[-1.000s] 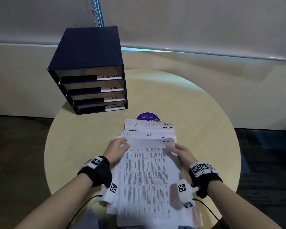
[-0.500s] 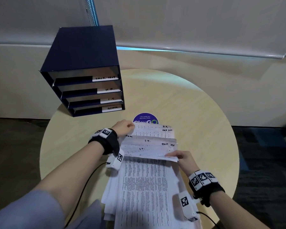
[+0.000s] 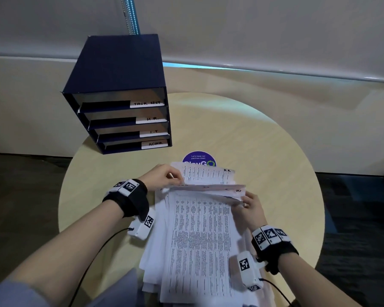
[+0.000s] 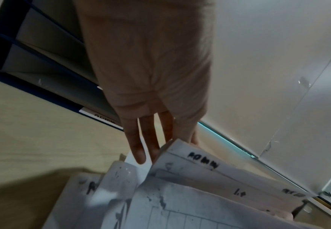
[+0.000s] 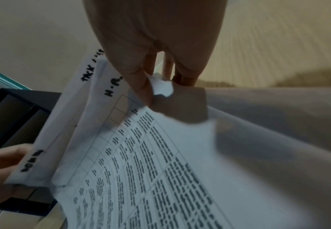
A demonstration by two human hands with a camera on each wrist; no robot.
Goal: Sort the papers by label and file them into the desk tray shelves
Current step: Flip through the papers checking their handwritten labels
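Stack of papers (image 3: 199,235) lies on round table (image 3: 275,173), nearest edge hanging twd the person. R hand (image 3: 252,207) pinches the far right corner of a sheet betw thumb and fingers, lifting it. L hand (image 3: 162,177) grips the far left corner of a few raised sheets; top one reads ADMIN, others I.T, H.R. Its fingers look fairly straight under the sheets, though blur leaves that unsure. Just beyond, purple sticker (image 3: 198,157). Farthest, left: navy desk tray (image 3: 118,69), shelves tagged TASK LIST, H.R., I.T, ADMIN.
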